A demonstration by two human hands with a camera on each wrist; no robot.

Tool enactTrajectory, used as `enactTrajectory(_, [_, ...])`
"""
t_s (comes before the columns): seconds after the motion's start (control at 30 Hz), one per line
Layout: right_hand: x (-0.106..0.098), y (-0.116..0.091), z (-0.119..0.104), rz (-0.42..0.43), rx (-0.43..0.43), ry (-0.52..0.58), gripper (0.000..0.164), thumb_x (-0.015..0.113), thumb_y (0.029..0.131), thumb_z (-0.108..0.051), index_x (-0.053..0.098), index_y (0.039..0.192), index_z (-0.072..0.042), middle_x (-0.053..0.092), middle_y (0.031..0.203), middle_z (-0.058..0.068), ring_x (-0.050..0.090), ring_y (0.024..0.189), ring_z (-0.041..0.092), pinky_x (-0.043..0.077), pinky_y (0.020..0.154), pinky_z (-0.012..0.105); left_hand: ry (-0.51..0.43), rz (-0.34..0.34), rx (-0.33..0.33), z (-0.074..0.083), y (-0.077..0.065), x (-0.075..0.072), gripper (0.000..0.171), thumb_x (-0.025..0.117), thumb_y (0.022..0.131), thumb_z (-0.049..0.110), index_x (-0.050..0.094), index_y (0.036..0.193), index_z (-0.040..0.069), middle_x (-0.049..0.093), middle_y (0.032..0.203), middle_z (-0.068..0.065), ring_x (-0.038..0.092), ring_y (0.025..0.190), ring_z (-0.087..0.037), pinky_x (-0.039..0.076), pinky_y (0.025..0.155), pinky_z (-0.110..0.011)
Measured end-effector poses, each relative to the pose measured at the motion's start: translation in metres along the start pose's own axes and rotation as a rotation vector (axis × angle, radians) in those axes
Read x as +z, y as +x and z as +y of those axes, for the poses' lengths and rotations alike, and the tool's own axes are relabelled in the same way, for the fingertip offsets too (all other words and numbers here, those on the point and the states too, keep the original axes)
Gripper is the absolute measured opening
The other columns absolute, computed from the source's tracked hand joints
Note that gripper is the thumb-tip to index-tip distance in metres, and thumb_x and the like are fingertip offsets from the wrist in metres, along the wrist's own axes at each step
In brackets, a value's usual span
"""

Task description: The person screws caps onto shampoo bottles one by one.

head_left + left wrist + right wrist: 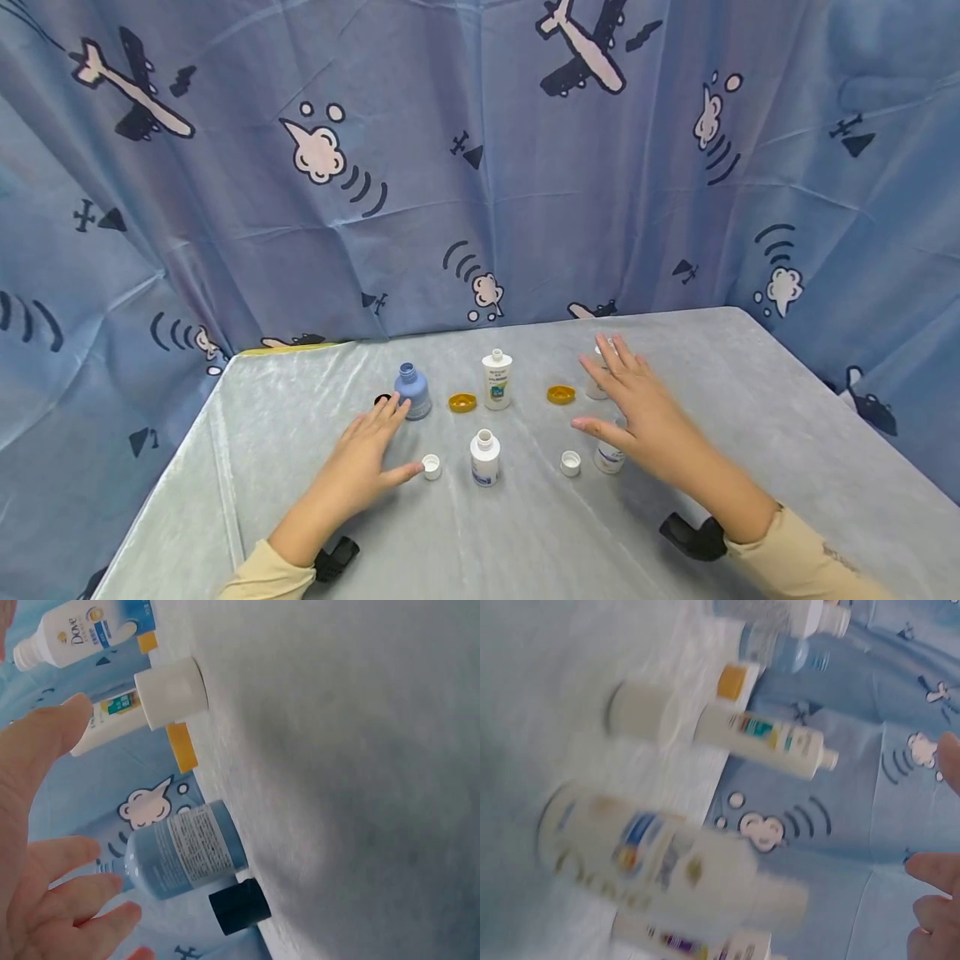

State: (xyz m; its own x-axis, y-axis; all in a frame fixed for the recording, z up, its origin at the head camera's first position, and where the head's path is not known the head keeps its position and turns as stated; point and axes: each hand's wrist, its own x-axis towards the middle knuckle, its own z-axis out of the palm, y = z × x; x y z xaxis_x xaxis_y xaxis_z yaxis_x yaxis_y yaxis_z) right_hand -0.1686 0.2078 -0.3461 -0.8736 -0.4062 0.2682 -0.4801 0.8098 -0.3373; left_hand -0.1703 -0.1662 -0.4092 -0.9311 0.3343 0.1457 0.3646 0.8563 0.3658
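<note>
My left hand (358, 462) hovers with spread fingers beside an uncapped blue bottle (412, 393), holding nothing. Close to its fingertips lies a black cap (240, 906), and a white cap (431, 467) sits near its thumb. My right hand (648, 417), also spread and holding nothing, is over the right side. It partly hides a white Dove bottle (649, 859) and, behind that, a white bottle with a purple label (686, 942). A second white cap (570, 464) stands left of that Dove bottle. Between the hands stands another uncapped white Dove bottle (484, 460).
Behind the middle Dove bottle is a white bottle with a teal label (497, 383). Orange caps lie on both sides of it, one left (462, 403) and one right (561, 395). A grey cloth covers the table (525, 546); a blue patterned curtain (420, 167) hangs behind.
</note>
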Motion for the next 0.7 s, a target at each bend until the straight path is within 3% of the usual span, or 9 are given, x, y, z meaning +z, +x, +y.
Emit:
enactTrajectory(0.4, [0.027, 0.004, -0.022, -0.057, -0.046, 0.003, 0.084, 0.067, 0.09, -0.052, 0.034, 0.155, -0.012, 0.012, 0.168, 0.011, 0.007, 0.155, 0.037, 0.016, 0.122, 0.06, -0.052, -0.022, 0.018, 0.007, 0.001, 0.005, 0.09, 0.081, 0.082, 0.039, 0.036, 0.153, 0.005, 0.027, 0.163, -0.013, 0.026, 0.151, -0.037, 0.029, 0.117, -0.061])
enactTrajectory(0.53, [0.035, 0.005, -0.031, -0.064, -0.055, 0.114, 0.085, 0.071, 0.087, -0.049, 0.036, 0.154, -0.012, 0.015, 0.167, 0.009, 0.011, 0.155, 0.036, 0.015, 0.122, 0.061, -0.094, -0.021, 0.023, 0.008, 0.002, 0.008, 0.089, 0.081, 0.083, 0.036, 0.037, 0.152, 0.003, 0.028, 0.163, -0.014, 0.03, 0.149, -0.037, 0.032, 0.117, -0.059])
enactTrajectory(0.7, [0.048, 0.008, -0.04, -0.065, -0.063, 0.31, 0.087, 0.081, 0.08, -0.041, 0.042, 0.152, -0.012, 0.02, 0.166, 0.008, 0.018, 0.153, 0.037, 0.022, 0.118, 0.065, -0.222, -0.031, 0.022, 0.009, 0.002, 0.011, 0.087, 0.083, 0.082, 0.025, 0.037, 0.151, -0.001, 0.028, 0.162, -0.016, 0.034, 0.146, -0.037, 0.031, 0.118, -0.053])
